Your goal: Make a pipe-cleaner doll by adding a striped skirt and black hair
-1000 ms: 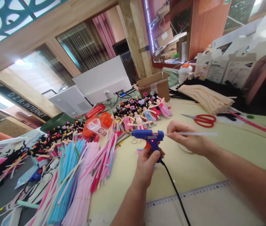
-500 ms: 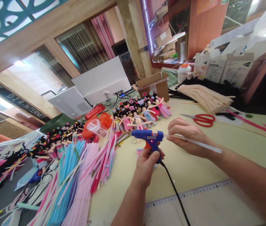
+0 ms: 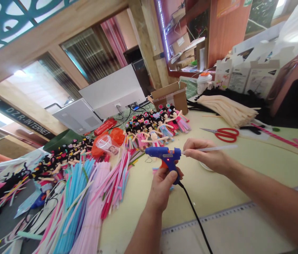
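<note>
A blue glue gun (image 3: 167, 154) with an orange trigger and a lit red light is gripped by its handle in my left hand (image 3: 164, 183). Its nozzle points left, and a black cord (image 3: 195, 215) runs down from the handle. Pinched between the thumb and fingers of my right hand (image 3: 207, 153) is a translucent glue stick (image 3: 221, 148). The stick's front end is at the rear opening of the gun; how far it reaches inside I cannot tell. Its free end sticks out to the right above my wrist.
Beyond the gun stand several small dolls (image 3: 154, 125). Bundles of coloured pipe cleaners (image 3: 75, 197) lie at left. Red-handled scissors (image 3: 225, 134) and a cream pipe-cleaner bundle (image 3: 228, 109) are at right. A cardboard box (image 3: 171, 98) sits behind; a ruler strip (image 3: 212, 217) runs along the front.
The glue stick's free end has swung up, from slanting down across my right wrist to nearly level above it. My right hand's grip has shifted. The left hand holds the gun nearly as before.
</note>
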A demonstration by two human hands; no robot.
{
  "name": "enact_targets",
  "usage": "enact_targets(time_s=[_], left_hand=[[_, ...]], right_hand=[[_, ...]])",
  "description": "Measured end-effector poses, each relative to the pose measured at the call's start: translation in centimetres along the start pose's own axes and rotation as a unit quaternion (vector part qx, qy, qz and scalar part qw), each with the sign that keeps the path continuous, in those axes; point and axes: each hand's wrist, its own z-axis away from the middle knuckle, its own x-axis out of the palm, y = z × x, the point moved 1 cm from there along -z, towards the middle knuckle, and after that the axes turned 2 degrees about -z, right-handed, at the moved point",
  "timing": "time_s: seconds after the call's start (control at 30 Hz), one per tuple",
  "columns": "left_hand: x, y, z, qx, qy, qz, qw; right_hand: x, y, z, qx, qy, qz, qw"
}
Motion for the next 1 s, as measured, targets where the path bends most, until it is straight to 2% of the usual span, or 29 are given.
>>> enact_targets(time_s=[0.13, 0.33, 0.4, 0.5, 0.73, 1.0], left_hand=[[-0.1, -0.1, -0.1, 0.001, -0.002, -0.005, 1.0], [-0.1, -0.3, -0.1, 0.006, -0.011, -0.001, 1.0], [-0.1, -0.3, 0.0, 0.006, -0.012, 0.001, 1.0], [-0.1, -0.3, 0.0, 0.004, -0.013, 0.001, 1.0], [0.1, -0.4, 0.0, 0.0, -0.009, 0.016, 1.0], [0.2, -0.1, 0.0, 0.003, -0.011, 0.041, 0.999]], right_hand=[[0.0, 0.1, -0.1, -0.017, 0.005, 0.01, 1.0], [-0.6, -1.0, 0.0, -0.142, 0.005, 0.1, 0.985], [-0.7, -1.2, 0.1, -0.157, 0.005, 0.115, 0.981], [-0.5, -1.3, 0.1, -0.131, 0.015, 0.113, 0.985], [0.3, -0.5, 0.3, 0.035, 0.008, 0.01, 0.999], [0.2, 0.0, 0.1, 0.062, 0.034, -0.005, 0.997]])
